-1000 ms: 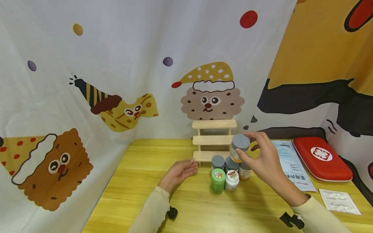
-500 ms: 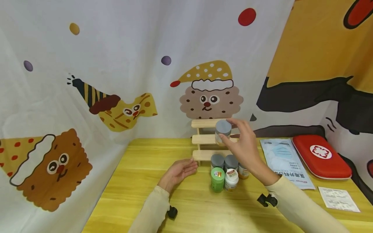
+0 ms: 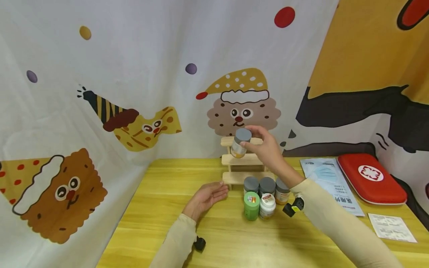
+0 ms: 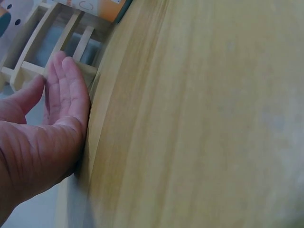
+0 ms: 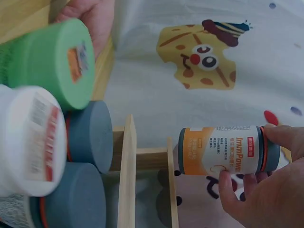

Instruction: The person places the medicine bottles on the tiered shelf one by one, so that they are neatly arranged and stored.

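My right hand point(image 3: 268, 149) pinches a grey-lidded supplement bottle point(image 3: 238, 148) between thumb and fingers, high in front of the top tier of a small three-tier wooden rack point(image 3: 242, 178). In the right wrist view the white and orange label of this bottle point(image 5: 221, 151) faces the camera, and the fingers grip it near the lid. My left hand point(image 3: 207, 197) rests by the left end of the lowest tier, fingers extended. The left wrist view shows those fingertips point(image 4: 71, 69) right at the rack's end. A green bottle point(image 3: 251, 206) and a white bottle point(image 3: 267, 206) stand before the rack.
Behind these two stand several more grey-lidded bottles point(image 3: 267, 185), close against the rack's front. To the right lie a face mask packet point(image 3: 335, 186), a red first-aid case point(image 3: 372, 178) and a blister pack point(image 3: 391, 227). A printed curtain point(image 3: 161, 44) hangs behind the table.
My right hand has carried the grey-lidded bottle left and upward, from above the other bottles to the rack's top tier. The left hand has stayed in place.
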### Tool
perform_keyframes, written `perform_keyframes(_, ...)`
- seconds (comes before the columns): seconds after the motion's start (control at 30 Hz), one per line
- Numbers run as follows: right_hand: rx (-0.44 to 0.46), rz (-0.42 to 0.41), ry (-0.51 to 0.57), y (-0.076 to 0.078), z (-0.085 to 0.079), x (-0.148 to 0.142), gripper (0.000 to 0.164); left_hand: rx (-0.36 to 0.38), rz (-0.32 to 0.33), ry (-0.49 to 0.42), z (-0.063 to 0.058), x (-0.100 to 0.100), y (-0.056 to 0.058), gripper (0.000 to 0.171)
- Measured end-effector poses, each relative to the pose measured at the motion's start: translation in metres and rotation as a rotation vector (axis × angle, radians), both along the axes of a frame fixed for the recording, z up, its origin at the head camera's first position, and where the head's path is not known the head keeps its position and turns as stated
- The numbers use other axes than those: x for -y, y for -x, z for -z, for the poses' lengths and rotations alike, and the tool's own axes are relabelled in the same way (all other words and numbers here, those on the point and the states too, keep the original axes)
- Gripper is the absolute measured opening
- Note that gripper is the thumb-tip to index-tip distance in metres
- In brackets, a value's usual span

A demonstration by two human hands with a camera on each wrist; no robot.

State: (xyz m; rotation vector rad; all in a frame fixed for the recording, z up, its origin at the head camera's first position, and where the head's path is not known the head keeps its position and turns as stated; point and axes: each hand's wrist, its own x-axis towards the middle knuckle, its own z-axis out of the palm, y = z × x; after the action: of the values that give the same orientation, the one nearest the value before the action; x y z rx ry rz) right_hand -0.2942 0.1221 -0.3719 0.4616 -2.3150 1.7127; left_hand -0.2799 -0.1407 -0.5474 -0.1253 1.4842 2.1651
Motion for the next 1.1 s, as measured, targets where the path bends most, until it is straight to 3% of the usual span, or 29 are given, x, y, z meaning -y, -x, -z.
perform_keyframes(0.23, 0.092, -0.078, 0.069, 0.029, -0.011, 0.006, 0.058, -0.001, 0.004, -0.003, 0.002, 0.001, 0.001, 0.034)
perform_keyframes(0.37, 0.095, -0.116, 0.068, 0.042, -0.016, 0.011, 0.059, 0.001, -0.005, 0.0, 0.0, 0.001, 0.0, 0.032)
perform_keyframes(0.67, 0.079, -0.09, 0.016, 0.064, -0.012, 0.019, 0.058, 0.009, -0.015, 0.0, -0.001, -0.002, 0.0, 0.031)
perform_keyframes(1.1, 0.051, -0.081, 0.006, 0.084, -0.006, 0.034, 0.054, 0.008, -0.01, -0.007, 0.0, 0.0, 0.002, 0.033)
